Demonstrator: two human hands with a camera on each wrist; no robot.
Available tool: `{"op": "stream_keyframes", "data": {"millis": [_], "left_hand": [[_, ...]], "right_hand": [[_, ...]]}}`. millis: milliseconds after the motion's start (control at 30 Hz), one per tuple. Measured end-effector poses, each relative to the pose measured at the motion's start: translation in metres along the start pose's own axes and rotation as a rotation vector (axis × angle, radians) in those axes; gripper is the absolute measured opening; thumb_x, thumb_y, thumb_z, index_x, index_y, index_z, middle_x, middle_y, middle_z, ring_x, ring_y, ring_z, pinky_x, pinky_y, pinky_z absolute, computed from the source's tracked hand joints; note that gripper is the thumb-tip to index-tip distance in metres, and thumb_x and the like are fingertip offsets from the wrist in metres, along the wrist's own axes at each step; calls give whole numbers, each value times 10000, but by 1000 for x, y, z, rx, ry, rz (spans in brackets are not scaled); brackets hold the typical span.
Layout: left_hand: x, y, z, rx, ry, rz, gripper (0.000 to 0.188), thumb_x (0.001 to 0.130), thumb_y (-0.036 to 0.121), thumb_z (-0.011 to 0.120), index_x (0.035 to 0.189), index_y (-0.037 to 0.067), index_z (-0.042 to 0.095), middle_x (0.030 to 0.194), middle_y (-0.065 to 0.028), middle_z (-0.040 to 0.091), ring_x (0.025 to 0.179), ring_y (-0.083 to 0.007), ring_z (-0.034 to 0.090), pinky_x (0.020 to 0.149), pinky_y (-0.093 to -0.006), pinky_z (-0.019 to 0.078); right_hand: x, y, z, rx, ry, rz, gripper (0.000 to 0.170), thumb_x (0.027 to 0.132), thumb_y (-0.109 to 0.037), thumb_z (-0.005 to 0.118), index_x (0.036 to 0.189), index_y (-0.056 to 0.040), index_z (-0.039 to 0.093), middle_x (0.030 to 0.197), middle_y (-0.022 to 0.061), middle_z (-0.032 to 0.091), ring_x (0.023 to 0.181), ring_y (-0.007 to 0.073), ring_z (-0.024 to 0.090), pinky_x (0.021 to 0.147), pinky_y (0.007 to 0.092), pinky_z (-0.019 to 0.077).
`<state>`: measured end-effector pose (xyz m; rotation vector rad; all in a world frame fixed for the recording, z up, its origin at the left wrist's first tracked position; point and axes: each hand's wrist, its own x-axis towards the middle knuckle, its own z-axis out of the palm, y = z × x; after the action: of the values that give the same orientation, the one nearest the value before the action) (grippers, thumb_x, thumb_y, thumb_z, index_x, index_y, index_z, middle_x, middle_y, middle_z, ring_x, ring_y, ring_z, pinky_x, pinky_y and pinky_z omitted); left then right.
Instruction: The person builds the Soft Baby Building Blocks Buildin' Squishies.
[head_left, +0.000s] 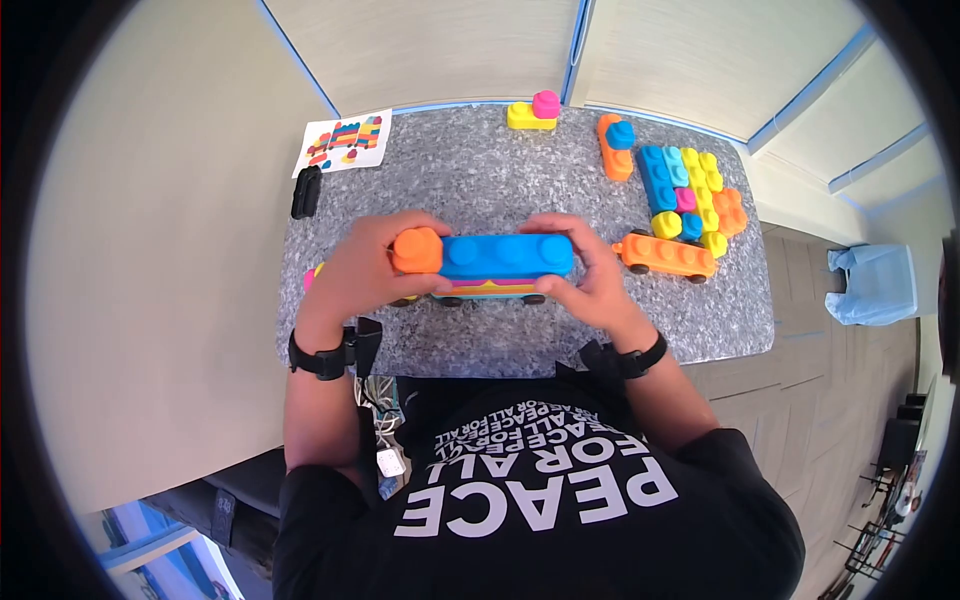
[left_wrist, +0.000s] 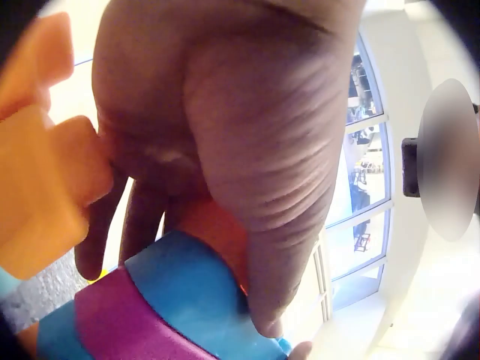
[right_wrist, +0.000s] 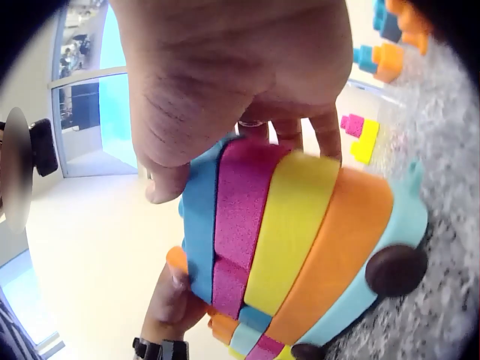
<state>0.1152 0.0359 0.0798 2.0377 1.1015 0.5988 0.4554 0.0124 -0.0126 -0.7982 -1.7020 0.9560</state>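
A long blue block tops a stack of wheeled blocks above the grey table. My right hand grips its right end, thumb on the near side and fingers on the far side. Below the blue, the right wrist view shows magenta, yellow and orange layers over a light blue base with dark wheels. My left hand holds around an orange block at the stack's left end. What lies beneath this hand is mostly hidden.
An orange wheeled base and several loose blocks sit at the right. A yellow block with a pink one stands at the back, near an orange block. At the back left are a picture sheet and a black object.
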Motion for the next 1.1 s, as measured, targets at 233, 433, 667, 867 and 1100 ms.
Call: {"op": "stream_keyframes", "data": {"millis": [233, 433, 667, 867, 1100], "left_hand": [[-26, 13, -28, 225, 206, 83, 789, 752, 220, 1065, 1455, 60, 745, 1363, -146, 797, 1258, -352, 774, 1119, -460, 618], [-19, 78, 20, 462, 302, 335, 919, 701, 222, 1056, 1541, 92, 706, 1543, -140, 745, 1468, -380, 667, 1278, -519, 503], [22, 49, 82, 697, 144, 189, 771, 805, 163, 969, 1514, 125, 671, 1393, -99, 778, 1314, -326, 731, 1188, -528, 534], [41, 41, 62, 761, 76, 155, 585, 865, 135, 920, 1408, 131, 703, 1310, -72, 794, 1244, -299, 756, 1038, -471, 555], [62, 20, 46, 750, 132, 178, 550, 880, 154, 919, 1387, 152, 704, 1342, -52, 798, 1255, -303, 753, 1050, -480, 556]], "right_hand": [[-26, -11, -102, -649, 104, 154, 533, 920, -152, 950, 1405, -47, 756, 1371, 145, 797, 1309, 348, 741, 1092, 459, 578], [-51, -4, -137, -982, 37, 235, 547, 817, -48, 950, 1339, -56, 786, 1355, 162, 794, 1256, 427, 720, 1092, 509, 584], [-47, 3, -128, -987, -83, 234, 562, 785, -8, 946, 1323, -104, 814, 1358, 98, 805, 1272, 398, 719, 1097, 520, 577], [-34, 13, -84, -912, -124, 109, 571, 791, -73, 969, 1336, -154, 822, 1365, 27, 810, 1315, 336, 698, 1116, 516, 537], [-11, 26, -46, -892, -171, 84, 575, 798, -144, 991, 1346, -197, 824, 1370, -7, 799, 1291, 312, 693, 1085, 510, 523]]}}
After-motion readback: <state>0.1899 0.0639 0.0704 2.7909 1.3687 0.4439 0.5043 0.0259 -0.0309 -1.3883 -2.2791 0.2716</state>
